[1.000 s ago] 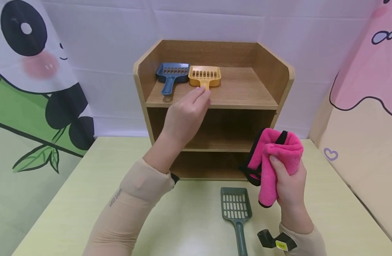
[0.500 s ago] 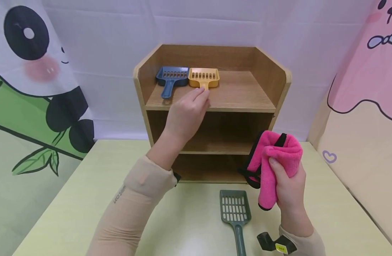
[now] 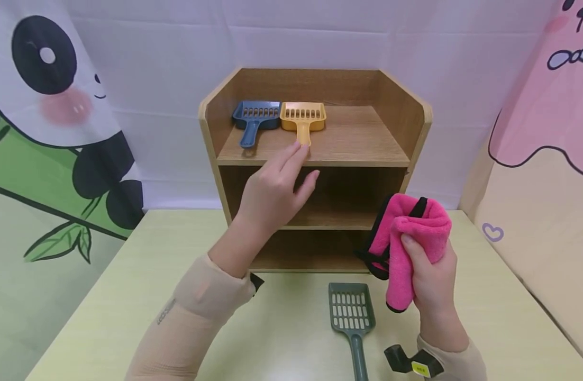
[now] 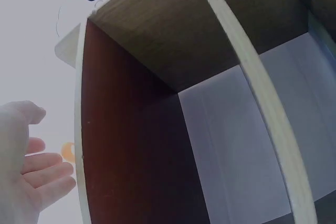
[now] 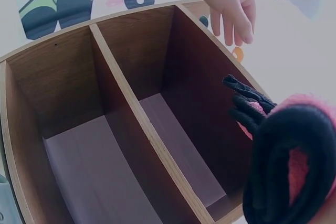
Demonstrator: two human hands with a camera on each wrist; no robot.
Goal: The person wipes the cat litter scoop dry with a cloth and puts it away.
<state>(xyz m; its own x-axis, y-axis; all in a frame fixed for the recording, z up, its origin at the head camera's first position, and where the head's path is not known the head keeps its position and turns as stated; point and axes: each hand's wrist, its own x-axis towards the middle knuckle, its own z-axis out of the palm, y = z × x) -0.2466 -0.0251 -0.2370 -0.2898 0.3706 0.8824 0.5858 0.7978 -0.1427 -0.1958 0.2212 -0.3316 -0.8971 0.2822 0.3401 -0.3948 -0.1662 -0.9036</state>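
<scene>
Two slotted litter scoops lie side by side on the wooden shelf's top board: a blue scoop (image 3: 251,128) at left and a yellow scoop (image 3: 303,131) to its right, handles toward me. My left hand (image 3: 271,193) has its fingers extended, fingertips right at the end of the yellow handle, thumb apart. In the left wrist view the left hand (image 4: 39,177) shows spread fingers beside the shelf's edge. My right hand (image 3: 434,275) grips a folded pink plush cloth (image 3: 417,238) with black edging, held up before the shelf's right side. A grey-green litter scoop (image 3: 356,344) lies on the table below.
The wooden shelf unit (image 3: 315,162) stands at the back of the pale table (image 3: 267,328), with two compartments under its top board. Raised side walls (image 3: 406,111) flank the top. Behind hangs a pale cloth backdrop (image 3: 310,37) with cartoon animals.
My left hand has let go of the yellow scoop's handle and drawn back slightly toward me, fingers straightening. The right hand still holds the pink cloth in about the same place.
</scene>
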